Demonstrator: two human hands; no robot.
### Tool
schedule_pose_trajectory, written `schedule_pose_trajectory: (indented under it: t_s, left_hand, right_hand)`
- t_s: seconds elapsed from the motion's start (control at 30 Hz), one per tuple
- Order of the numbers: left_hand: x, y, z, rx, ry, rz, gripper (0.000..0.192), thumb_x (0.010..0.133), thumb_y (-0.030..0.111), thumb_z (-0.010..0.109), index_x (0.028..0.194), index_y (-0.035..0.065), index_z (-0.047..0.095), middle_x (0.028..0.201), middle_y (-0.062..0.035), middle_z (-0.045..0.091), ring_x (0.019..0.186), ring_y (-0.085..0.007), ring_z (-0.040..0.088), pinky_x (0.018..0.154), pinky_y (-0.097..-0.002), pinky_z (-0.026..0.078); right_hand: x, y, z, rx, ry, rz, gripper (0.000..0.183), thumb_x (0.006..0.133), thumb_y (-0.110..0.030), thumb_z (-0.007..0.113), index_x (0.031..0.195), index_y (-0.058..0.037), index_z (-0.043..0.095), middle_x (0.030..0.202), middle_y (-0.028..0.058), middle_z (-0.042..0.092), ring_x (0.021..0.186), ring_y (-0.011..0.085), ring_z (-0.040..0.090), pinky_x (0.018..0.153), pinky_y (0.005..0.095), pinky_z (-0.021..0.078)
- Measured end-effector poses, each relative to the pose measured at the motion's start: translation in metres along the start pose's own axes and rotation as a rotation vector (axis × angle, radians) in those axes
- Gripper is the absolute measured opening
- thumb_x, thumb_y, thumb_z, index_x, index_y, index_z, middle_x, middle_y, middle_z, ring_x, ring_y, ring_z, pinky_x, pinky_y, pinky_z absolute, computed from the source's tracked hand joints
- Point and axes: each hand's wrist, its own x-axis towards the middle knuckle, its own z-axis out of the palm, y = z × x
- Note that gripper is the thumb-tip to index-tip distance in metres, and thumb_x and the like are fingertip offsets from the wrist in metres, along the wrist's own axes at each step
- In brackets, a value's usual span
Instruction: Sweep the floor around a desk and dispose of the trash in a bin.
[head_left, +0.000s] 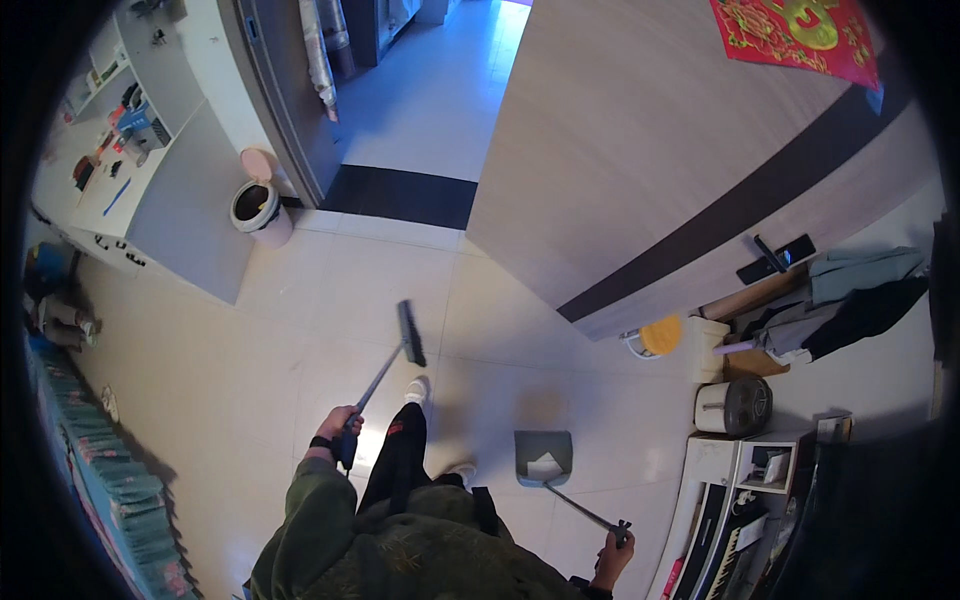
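Note:
My left hand is closed around the handle of a broom, whose dark-bristled head is ahead of my shoes, over the tiled floor. In my right hand is the upper end of a long-handled dustpan. The grey-green pan lies to the right of my feet, with a pale, paper-like piece inside it. Whether the broom's bristles touch the tiles cannot be told.
Ahead, an open door stands beside a dark threshold. A lidded bin and a white desk are at left, near a bed. A yellow-topped stool, a rice cooker and a cabinet line the right.

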Motion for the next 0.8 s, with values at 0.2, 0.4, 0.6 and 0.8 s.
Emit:
schedule_pose_trajectory:
  t_s: [0.2,0.4,0.6,0.8]
  left_hand:
    - [-0.034,0.061,0.053,0.185,-0.134,-0.015,0.008,0.08,0.015,0.04,0.082,0.0074,0.039,0.061,-0.0049,0.045,0.046,-0.0119,0.043,0.04,-0.0232,0.038]
    - [0.08,0.085,0.105,0.167,-0.569,-0.22,0.013,0.079,0.016,0.042,0.069,0.0082,0.044,0.054,-0.0001,0.043,0.046,-0.0087,0.043,0.039,-0.0204,0.035]
    - [0.141,0.117,0.2,0.485,-0.447,0.059,0.018,0.076,0.019,0.047,0.064,0.0052,0.048,0.052,-0.003,0.047,0.045,-0.0128,0.046,0.04,-0.0242,0.037]
    - [0.141,0.12,0.141,0.155,-0.184,0.046,0.018,0.078,0.018,0.046,0.075,0.0003,0.048,0.06,-0.0081,0.05,0.046,-0.0135,0.047,0.039,-0.0222,0.039]
  right_hand:
    - [0.017,-0.058,0.026,-0.006,0.146,0.029,0.019,0.072,-0.01,0.051,0.088,-0.0016,0.046,0.048,-0.0012,0.038,0.033,0.0064,0.034,0.029,0.0208,0.0255]
    - [0.038,-0.146,0.063,-0.033,0.1,-0.009,0.016,0.073,-0.01,0.051,0.087,-0.0033,0.047,0.046,-0.0033,0.037,0.033,0.0053,0.033,0.03,0.0199,0.024]
    - [0.06,-0.182,0.101,0.018,0.031,-0.101,0.022,0.072,-0.007,0.053,0.092,-0.0034,0.044,0.051,-0.0004,0.042,0.035,0.006,0.035,0.032,0.0198,0.0263]
    - [0.108,-0.202,0.133,-0.033,-0.12,-0.178,0.028,0.071,-0.008,0.053,0.096,0.0012,0.043,0.054,0.0013,0.044,0.036,0.0067,0.037,0.032,0.0198,0.028]
